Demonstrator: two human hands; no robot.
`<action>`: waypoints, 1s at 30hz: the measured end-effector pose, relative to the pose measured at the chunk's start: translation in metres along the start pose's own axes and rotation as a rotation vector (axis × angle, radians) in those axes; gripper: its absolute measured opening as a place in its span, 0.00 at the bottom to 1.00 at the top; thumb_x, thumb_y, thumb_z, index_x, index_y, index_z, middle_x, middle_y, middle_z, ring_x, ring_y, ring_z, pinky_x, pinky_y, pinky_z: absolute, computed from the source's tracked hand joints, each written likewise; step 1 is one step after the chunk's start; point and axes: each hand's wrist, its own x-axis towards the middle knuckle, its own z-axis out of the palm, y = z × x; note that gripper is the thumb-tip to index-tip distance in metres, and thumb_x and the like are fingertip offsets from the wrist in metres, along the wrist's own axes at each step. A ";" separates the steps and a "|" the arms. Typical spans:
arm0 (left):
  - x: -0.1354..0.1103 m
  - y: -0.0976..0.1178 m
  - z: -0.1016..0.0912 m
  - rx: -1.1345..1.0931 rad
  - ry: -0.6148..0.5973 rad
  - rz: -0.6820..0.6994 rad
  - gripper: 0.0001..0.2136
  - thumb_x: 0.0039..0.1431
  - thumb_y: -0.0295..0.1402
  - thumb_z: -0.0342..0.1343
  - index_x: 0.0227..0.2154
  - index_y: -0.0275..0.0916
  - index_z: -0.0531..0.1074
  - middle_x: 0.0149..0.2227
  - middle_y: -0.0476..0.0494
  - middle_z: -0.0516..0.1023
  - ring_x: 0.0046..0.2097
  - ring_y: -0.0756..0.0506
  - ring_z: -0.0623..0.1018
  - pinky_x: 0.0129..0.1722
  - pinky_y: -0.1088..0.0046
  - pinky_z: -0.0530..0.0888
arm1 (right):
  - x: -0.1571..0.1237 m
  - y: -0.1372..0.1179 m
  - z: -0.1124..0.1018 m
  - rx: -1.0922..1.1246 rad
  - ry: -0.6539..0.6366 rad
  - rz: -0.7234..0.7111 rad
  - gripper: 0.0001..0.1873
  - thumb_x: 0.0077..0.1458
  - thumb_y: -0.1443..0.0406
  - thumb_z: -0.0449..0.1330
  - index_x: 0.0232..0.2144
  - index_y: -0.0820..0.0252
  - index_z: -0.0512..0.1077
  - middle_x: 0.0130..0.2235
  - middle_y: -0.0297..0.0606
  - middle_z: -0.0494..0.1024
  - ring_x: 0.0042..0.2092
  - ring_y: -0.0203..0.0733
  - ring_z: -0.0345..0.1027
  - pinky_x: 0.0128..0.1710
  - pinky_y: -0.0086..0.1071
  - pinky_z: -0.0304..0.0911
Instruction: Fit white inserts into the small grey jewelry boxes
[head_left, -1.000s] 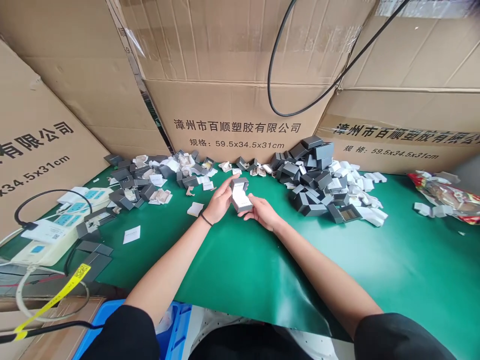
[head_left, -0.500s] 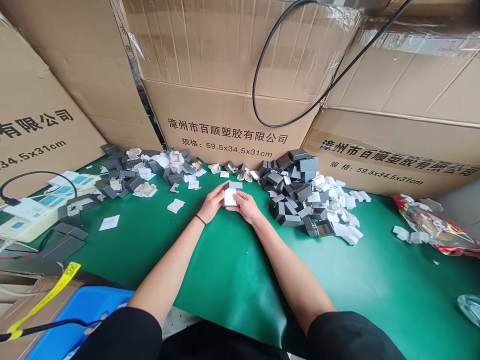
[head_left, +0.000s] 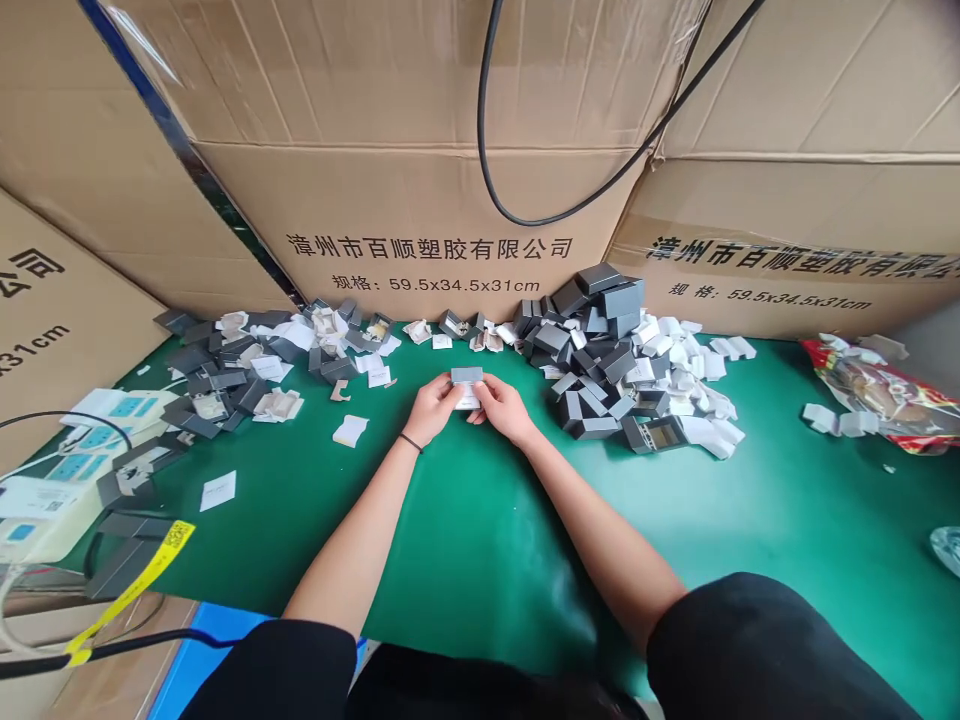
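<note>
Both hands meet over the middle of the green mat (head_left: 480, 540), closed round one small grey and white box (head_left: 466, 387). My left hand (head_left: 433, 408), with a black band at the wrist, grips its left side. Pressed against the box's right side, my right hand (head_left: 503, 408) has its fingers curled round it. The grey top edge of the box shows above the fingers; its lower part is hidden by them. A loose white insert (head_left: 350, 430) lies on the mat to the left of the hands.
A heap of grey boxes and white inserts (head_left: 630, 375) lies to the right, a flatter scatter (head_left: 247, 360) to the left. Large cardboard cartons (head_left: 427, 200) wall the back, with a black cable (head_left: 525, 215) hanging. Power strips (head_left: 82, 450) sit left, a crumpled wrapper (head_left: 885, 395) right, a blue bin (head_left: 202, 660) below.
The box was held tilted and open a second ago; both hands have since pressed together round it, so now only its top edge shows. The camera view shifted slightly.
</note>
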 end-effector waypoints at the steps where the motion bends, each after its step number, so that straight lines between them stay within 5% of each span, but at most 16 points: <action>1: 0.003 0.000 0.001 0.046 0.017 0.017 0.21 0.50 0.44 0.58 0.42 0.33 0.70 0.38 0.40 0.78 0.39 0.43 0.76 0.40 0.67 0.72 | -0.001 -0.001 -0.001 0.027 -0.004 0.020 0.19 0.53 0.54 0.56 0.45 0.57 0.67 0.24 0.30 0.71 0.23 0.33 0.69 0.24 0.28 0.67; 6: 0.003 0.003 0.003 0.169 0.108 -0.029 0.21 0.54 0.46 0.53 0.42 0.33 0.71 0.33 0.42 0.78 0.34 0.45 0.76 0.32 0.72 0.72 | -0.003 -0.008 0.006 0.206 0.092 0.108 0.18 0.50 0.55 0.57 0.40 0.60 0.67 0.20 0.28 0.67 0.19 0.32 0.64 0.18 0.25 0.58; 12: -0.005 0.004 0.002 0.205 -0.062 -0.023 0.20 0.56 0.44 0.52 0.46 0.36 0.68 0.42 0.40 0.76 0.40 0.44 0.75 0.36 0.72 0.71 | 0.002 -0.003 -0.001 0.126 0.155 0.091 0.14 0.55 0.55 0.53 0.26 0.58 0.64 0.17 0.28 0.65 0.19 0.30 0.58 0.20 0.26 0.56; 17: -0.002 0.004 0.005 0.460 -0.038 -0.010 0.13 0.58 0.43 0.50 0.37 0.37 0.70 0.26 0.48 0.73 0.27 0.49 0.71 0.29 0.75 0.67 | 0.002 0.001 -0.006 0.070 0.171 0.056 0.14 0.55 0.55 0.53 0.38 0.57 0.67 0.26 0.30 0.70 0.23 0.31 0.65 0.24 0.27 0.62; 21: 0.000 0.002 0.008 0.396 0.011 0.010 0.12 0.59 0.42 0.48 0.33 0.38 0.68 0.18 0.53 0.66 0.21 0.52 0.67 0.23 0.76 0.63 | 0.002 0.000 -0.004 0.059 0.151 0.054 0.20 0.55 0.55 0.53 0.49 0.55 0.63 0.27 0.29 0.70 0.24 0.32 0.66 0.25 0.27 0.65; 30: -0.001 0.001 0.011 0.277 0.079 0.008 0.13 0.54 0.44 0.52 0.27 0.38 0.67 0.16 0.53 0.67 0.19 0.52 0.67 0.22 0.77 0.63 | 0.011 0.008 -0.006 -0.200 0.124 -0.062 0.15 0.55 0.58 0.52 0.43 0.57 0.66 0.22 0.28 0.72 0.20 0.32 0.64 0.23 0.26 0.61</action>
